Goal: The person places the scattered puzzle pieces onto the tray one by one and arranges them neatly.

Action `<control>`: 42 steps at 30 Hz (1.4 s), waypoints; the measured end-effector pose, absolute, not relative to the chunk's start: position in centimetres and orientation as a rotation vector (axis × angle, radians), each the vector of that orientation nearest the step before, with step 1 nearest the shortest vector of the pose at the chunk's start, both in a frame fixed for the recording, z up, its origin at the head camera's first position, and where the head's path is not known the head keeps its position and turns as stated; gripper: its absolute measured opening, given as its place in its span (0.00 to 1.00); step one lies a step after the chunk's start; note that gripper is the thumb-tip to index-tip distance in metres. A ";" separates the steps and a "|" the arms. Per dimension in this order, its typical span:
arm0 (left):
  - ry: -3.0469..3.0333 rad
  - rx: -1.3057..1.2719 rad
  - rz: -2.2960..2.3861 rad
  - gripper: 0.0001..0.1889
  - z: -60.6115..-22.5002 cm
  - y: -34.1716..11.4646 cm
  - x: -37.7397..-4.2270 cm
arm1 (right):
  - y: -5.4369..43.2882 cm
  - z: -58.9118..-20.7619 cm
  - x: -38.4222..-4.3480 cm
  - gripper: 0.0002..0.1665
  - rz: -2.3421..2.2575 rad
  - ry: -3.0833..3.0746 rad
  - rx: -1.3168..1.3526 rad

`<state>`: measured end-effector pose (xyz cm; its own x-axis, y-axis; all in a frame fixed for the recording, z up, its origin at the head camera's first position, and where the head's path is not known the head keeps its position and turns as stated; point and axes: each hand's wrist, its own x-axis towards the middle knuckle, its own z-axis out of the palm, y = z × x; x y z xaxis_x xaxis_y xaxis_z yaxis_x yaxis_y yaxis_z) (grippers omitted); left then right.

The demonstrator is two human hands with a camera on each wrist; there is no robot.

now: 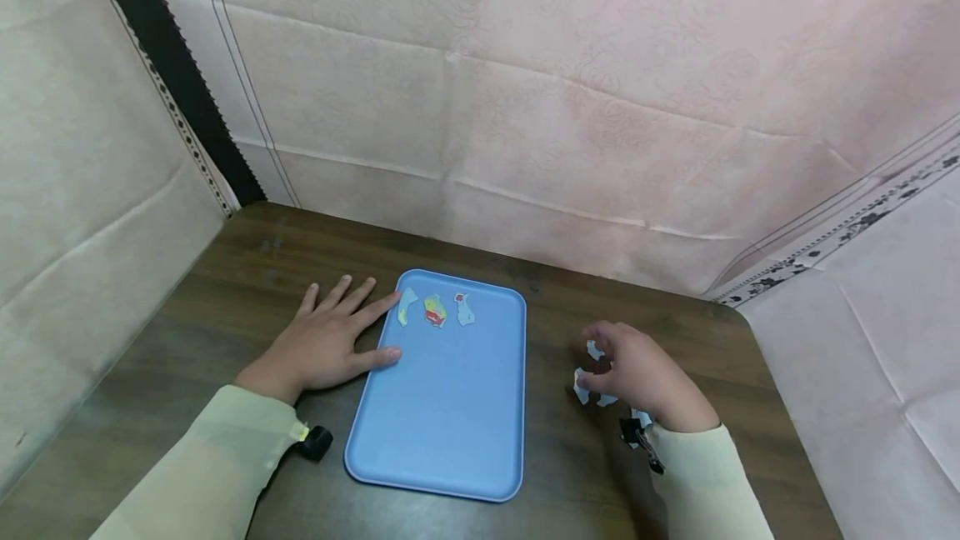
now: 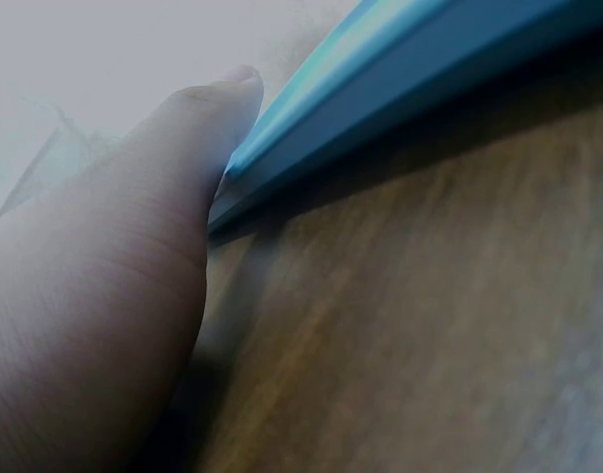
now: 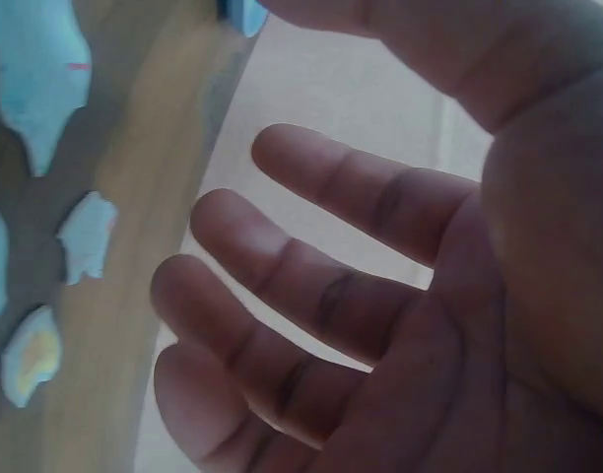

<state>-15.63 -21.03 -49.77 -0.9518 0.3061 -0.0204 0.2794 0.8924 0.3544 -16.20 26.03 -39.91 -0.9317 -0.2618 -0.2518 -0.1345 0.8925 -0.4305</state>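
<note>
A blue tray (image 1: 442, 415) lies on the table, with three small paper cutouts along its far end: a curved pale one (image 1: 406, 307), a yellow and red one (image 1: 434, 312) and a pale one with a red spot (image 1: 465, 309). My left hand (image 1: 318, 348) is spread flat, index finger and thumb touching the tray's left rim. To the tray's right, my right hand (image 1: 648, 373) hovers over several loose cutouts (image 1: 581, 387), its fingers apart and slightly bent. The right wrist view shows nothing between those fingers, and an irregular cutout (image 3: 88, 238) on the wood beside them.
The dark wooden table (image 1: 300, 482) has rounded far corners. Pale patterned cloth (image 1: 525, 107) hangs behind it and at both sides. A black wrist camera (image 1: 315, 443) juts from the left sleeve, low over the table.
</note>
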 end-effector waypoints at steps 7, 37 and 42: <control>2.984 0.481 0.526 0.53 -50.2 -21.0 -15.7 | 26.6 -41.2 -15.6 0.40 -0.528 2.751 -0.282; 2.992 0.449 0.510 0.52 -50.0 -21.0 -15.6 | 25.9 -42.3 -15.4 0.29 -0.445 2.738 -0.278; 2.994 0.451 0.505 0.53 -50.1 -21.1 -15.6 | 25.9 -42.4 -15.4 0.28 -0.443 2.729 -0.270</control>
<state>-15.64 -21.13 -50.14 -0.9543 0.2980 -0.0219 0.2743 0.9029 0.3308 -15.39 25.95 -42.36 -0.9162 -0.2416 -0.3197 -0.1280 0.9325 -0.3377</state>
